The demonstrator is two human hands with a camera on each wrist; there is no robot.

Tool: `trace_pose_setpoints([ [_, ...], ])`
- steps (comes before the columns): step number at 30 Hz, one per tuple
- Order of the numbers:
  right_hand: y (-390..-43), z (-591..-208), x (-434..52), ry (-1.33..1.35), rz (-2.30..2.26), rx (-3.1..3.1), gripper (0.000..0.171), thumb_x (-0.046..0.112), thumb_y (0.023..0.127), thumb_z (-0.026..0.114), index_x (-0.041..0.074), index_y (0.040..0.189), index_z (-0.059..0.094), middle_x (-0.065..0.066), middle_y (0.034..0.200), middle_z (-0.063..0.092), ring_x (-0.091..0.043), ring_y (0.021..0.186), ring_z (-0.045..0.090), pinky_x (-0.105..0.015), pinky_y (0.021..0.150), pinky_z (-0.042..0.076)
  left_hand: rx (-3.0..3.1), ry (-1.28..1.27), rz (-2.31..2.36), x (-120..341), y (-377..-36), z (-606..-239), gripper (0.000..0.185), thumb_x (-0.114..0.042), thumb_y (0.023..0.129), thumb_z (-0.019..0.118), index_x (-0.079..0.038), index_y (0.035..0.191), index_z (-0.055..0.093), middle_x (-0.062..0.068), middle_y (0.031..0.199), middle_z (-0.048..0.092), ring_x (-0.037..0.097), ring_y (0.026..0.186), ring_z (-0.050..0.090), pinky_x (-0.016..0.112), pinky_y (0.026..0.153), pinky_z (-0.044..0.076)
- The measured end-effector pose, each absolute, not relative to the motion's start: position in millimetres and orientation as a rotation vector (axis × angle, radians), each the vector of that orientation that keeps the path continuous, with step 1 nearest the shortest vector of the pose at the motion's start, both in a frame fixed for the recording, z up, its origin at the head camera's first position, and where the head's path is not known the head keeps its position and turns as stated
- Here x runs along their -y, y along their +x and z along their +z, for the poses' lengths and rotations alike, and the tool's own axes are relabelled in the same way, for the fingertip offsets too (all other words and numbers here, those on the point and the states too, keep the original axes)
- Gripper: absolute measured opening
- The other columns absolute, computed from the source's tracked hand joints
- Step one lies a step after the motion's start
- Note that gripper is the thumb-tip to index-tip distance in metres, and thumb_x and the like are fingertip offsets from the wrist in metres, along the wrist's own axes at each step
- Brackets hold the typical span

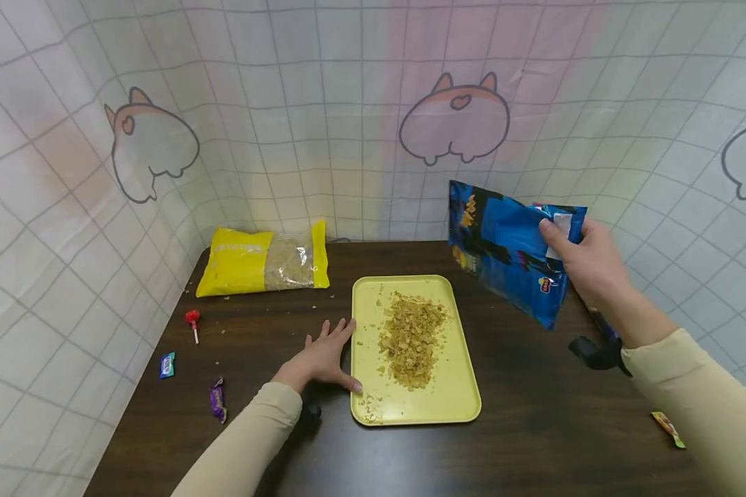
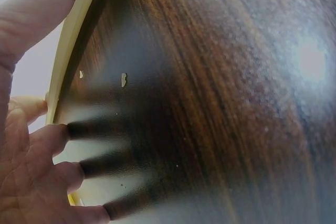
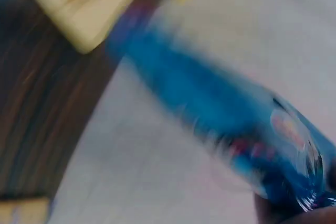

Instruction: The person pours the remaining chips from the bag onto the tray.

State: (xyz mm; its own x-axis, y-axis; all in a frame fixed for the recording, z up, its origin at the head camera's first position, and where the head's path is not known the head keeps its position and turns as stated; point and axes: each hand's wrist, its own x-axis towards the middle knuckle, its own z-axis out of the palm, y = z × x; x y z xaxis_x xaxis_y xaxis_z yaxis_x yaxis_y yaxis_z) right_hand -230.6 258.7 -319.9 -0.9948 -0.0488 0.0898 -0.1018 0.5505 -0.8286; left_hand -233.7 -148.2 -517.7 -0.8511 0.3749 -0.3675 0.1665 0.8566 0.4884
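Sleeves come in from the bottom edge, both cream. Left hand (image 1: pixel 323 359) lies flat on the table (image 1: pixel 534 428), fingers straight and spread, thumb against the near-left edge of the tray (image 1: pixel 454 407); it holds nothing, only steadies. The left wrist view shows those fingers (image 2: pixel 52 135) on dark wood beside the tray rim (image 2: pixel 68 51), with a couple of crumbs near.

Tray is yellow, sits mid-table, and carries a heap of crushed chips (image 1: pixel 410 338) down its middle, loose bits scattered toward the near-left corner. Judging by that, the pouring looks mostly done; whether anything is left in the bag can't be told.

Right hand (image 1: pixel 587 266) is up off the table, right of the tray, fingers curled round the top corner of the bag (image 1: pixel 503 252). Bag is blue foil, creased, looks flat and slack, held tilted with its lower corner hanging near the table and well clear of the heap. Right wrist view is blurred: blue bag (image 3: pixel 226 114) is all that reads.

Small stuff on the left: purple candy (image 1: pixel 217 399), blue candy (image 1: pixel 167 364), red lollipop (image 1: pixel 193 322). Another wrapper (image 1: pixel 668 428) lies far right. At the back left, a yellow pack (image 1: pixel 262 261) lies against the curtain wall (image 1: pixel 348 103).
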Motion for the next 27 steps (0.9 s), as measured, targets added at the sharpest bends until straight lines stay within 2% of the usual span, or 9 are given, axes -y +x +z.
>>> trace_pose_setpoints([
  [2, -238, -339, -264, 0.206, 1.163, 2.682, 0.047, 0.042, 0.107, 0.052, 0.008, 0.137, 0.063, 0.007, 0.066, 0.055, -0.007, 0.051, 0.048, -0.025, 0.051, 0.041, -2.572, 0.392, 0.613, 149, -233, -517, 0.133, -0.053, 0.068, 0.093, -0.017, 0.167, 0.012, 0.014, 0.173, 0.01, 0.045, 0.159, 0.0, 0.075, 0.119, 0.008],
  [4, -243, -365, -265, 0.365, 0.921, 2.632, 0.036, 0.027, 0.106, 0.058, 0.009, 0.135, 0.066, -0.007, 0.066, 0.059, -0.023, 0.053, 0.053, -0.036, 0.052, 0.044, -2.572, 0.39, 0.609, 149, -233, -517, 0.133, -0.052, 0.068, 0.093, -0.017, 0.167, 0.012, 0.014, 0.173, 0.011, 0.045, 0.159, 0.0, 0.075, 0.119, 0.008],
  [5, -245, -381, -266, 0.452, 0.814, 2.608, 0.033, 0.019, 0.104, 0.062, 0.007, 0.133, 0.067, -0.013, 0.072, 0.065, -0.028, 0.056, 0.06, -0.039, 0.055, 0.049, -2.573, 0.391, 0.601, 149, -233, -517, 0.132, -0.053, 0.068, 0.093, -0.017, 0.167, 0.012, 0.014, 0.173, 0.01, 0.045, 0.159, 0.0, 0.075, 0.119, 0.008],
  [6, -246, -396, -266, 0.536, 0.704, 2.593, 0.04, 0.012, 0.101, 0.065, 0.011, 0.141, 0.063, -0.018, 0.085, 0.071, -0.033, 0.067, 0.067, -0.043, 0.062, 0.055, -2.574, 0.391, 0.597, 149, -232, -517, 0.132, -0.053, 0.068, 0.093, -0.017, 0.167, 0.012, 0.014, 0.173, 0.011, 0.045, 0.159, 0.0, 0.075, 0.119, 0.008],
  [9, -245, -440, -266, 0.757, 0.443, 2.578, 0.051, -0.005, 0.089, 0.073, 0.008, 0.138, 0.064, -0.025, 0.119, 0.07, -0.043, 0.099, 0.07, -0.054, 0.076, 0.058, -2.575, 0.391, 0.591, 150, -232, -518, 0.133, -0.054, 0.068, 0.093, -0.017, 0.167, 0.012, 0.015, 0.173, 0.011, 0.045, 0.159, 0.0, 0.075, 0.119, 0.008],
  [13, -244, -485, -267, 0.9, 0.15, 2.592, 0.059, -0.013, 0.082, 0.075, 0.009, 0.136, 0.065, -0.024, 0.121, 0.069, -0.04, 0.099, 0.07, -0.053, 0.082, 0.058, -2.576, 0.383, 0.591, 149, -232, -517, 0.133, -0.053, 0.067, 0.093, -0.017, 0.167, 0.012, 0.014, 0.173, 0.011, 0.044, 0.159, 0.0, 0.075, 0.119, 0.008],
  [20, -245, -518, -265, 0.836, 0.145, 2.726, 0.054, -0.01, 0.085, 0.073, 0.011, 0.135, 0.067, -0.025, 0.125, 0.067, -0.042, 0.102, 0.07, -0.055, 0.087, 0.057, -2.57, 0.385, 0.587, 148, -232, -514, 0.132, -0.054, 0.068, 0.092, -0.017, 0.167, 0.012, 0.014, 0.173, 0.01, 0.044, 0.159, 0.0, 0.075, 0.119, 0.008],
  [24, -246, -522, -267, 0.801, 0.284, 2.847, 0.049, 0.003, 0.09, 0.075, 0.009, 0.138, 0.065, -0.027, 0.131, 0.064, -0.047, 0.11, 0.067, -0.058, 0.092, 0.055, -2.567, 0.397, 0.605, 148, -231, -512, 0.133, -0.053, 0.068, 0.093, -0.015, 0.166, 0.013, 0.015, 0.173, 0.011, 0.045, 0.159, 0.001, 0.076, 0.119, 0.009],
  [27, -246, -523, -269, 0.802, 0.389, 2.926, 0.053, 0.02, 0.091, 0.076, 0.008, 0.141, 0.062, -0.029, 0.137, 0.06, -0.051, 0.118, 0.062, -0.062, 0.098, 0.051, -2.565, 0.399, 0.615, 148, -231, -511, 0.133, -0.053, 0.067, 0.093, -0.014, 0.166, 0.013, 0.016, 0.173, 0.011, 0.046, 0.158, 0.001, 0.076, 0.118, 0.009],
])
